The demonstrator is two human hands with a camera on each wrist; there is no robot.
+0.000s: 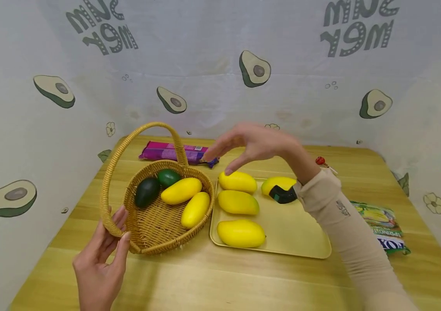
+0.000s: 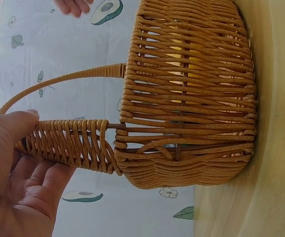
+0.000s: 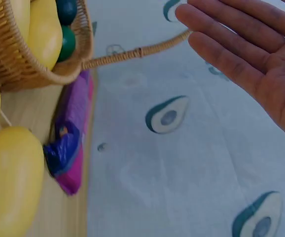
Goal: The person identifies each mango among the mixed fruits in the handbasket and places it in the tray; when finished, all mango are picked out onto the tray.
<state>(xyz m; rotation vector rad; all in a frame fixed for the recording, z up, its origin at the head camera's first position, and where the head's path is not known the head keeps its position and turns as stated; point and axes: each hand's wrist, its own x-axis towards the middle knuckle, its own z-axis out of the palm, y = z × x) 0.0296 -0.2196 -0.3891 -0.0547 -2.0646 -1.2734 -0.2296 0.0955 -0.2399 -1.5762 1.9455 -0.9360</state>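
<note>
My left hand (image 1: 101, 263) grips the handle (image 1: 106, 190) of a wicker basket (image 1: 154, 229) low on its near side, with the thumb on one face and fingers on the other. The basket holds two yellow mangoes (image 1: 181, 191) and two dark green avocados (image 1: 147, 192). My right hand (image 1: 257, 142) is raised over the back of a gold tray (image 1: 290, 229), its fingers extended and nothing in its palm, as the right wrist view shows. Three mangoes (image 1: 241, 233) lie along the tray's left side. Another mango (image 1: 273, 183) lies at the back, partly hidden by a black item below my cuff.
Behind the basket lies a purple snack packet (image 1: 162, 151). A red lollipop (image 1: 320, 160) is on the table at the back right, and a green candy bag (image 1: 384, 224) lies right of the tray. A printed cloth (image 1: 212, 65) encloses the wooden table (image 1: 189, 285).
</note>
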